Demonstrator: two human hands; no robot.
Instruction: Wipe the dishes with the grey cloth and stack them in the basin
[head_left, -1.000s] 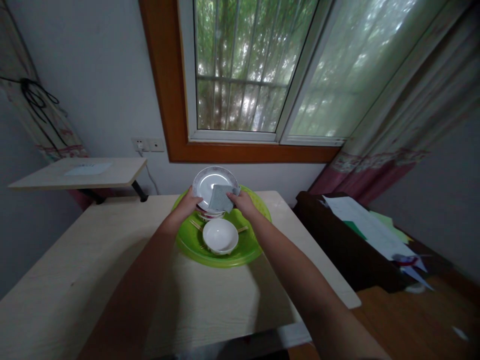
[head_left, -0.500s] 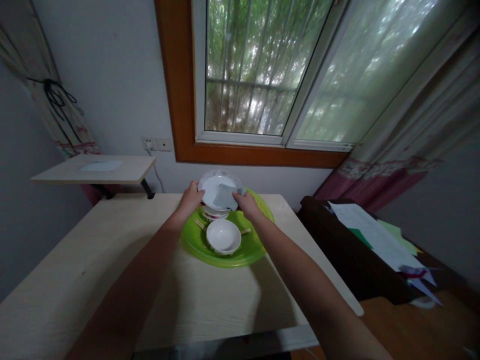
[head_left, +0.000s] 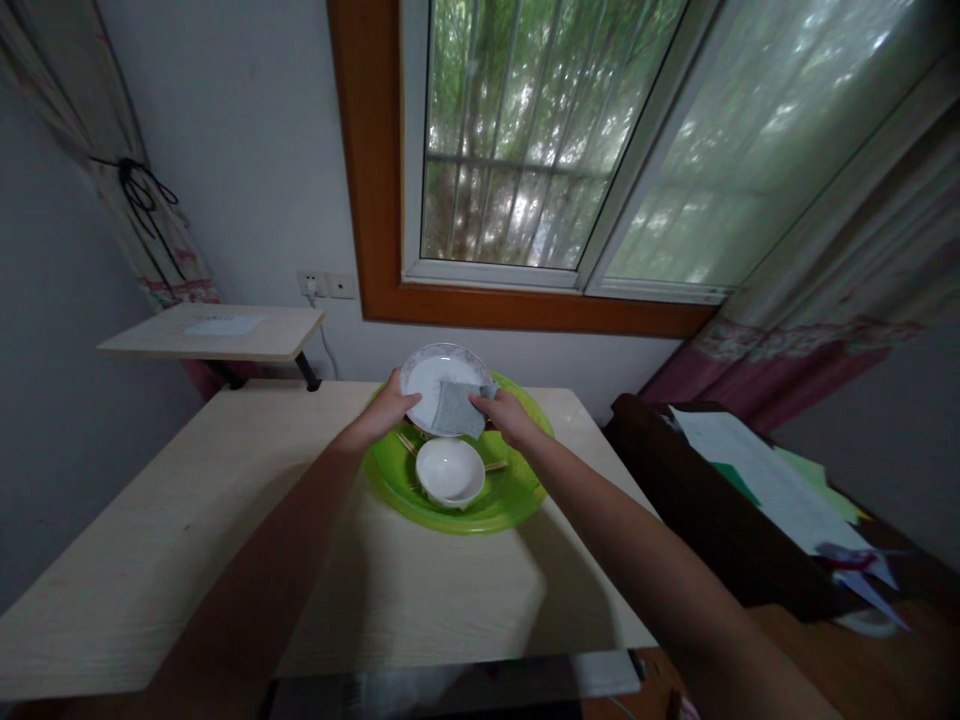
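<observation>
The plate (head_left: 430,384) is tilted above the far part of the green basin (head_left: 516,502), which rests on the desk (head_left: 442,590). The left hand (head_left: 387,406) grasps the plate's left rim, thumb on the upper face. The right hand (head_left: 505,414) pinches a grey cloth (head_left: 457,409) lying over the plate's right side; whether it also bears the rim cannot be told. The plate appears glazed and stiff, and is judged fairly light, breakable and slippery if wet; opposite rims offer the soundest hold. The cloth looks thin and limp, best gripped bunched.

A white bowl (head_left: 450,472) sits in the basin just near of the plate, with chopsticks (head_left: 406,442) to its left and another light stick (head_left: 496,466) to its right. The bowl obstructs the near side. Whatever lies beneath the plate is largely hidden.
</observation>
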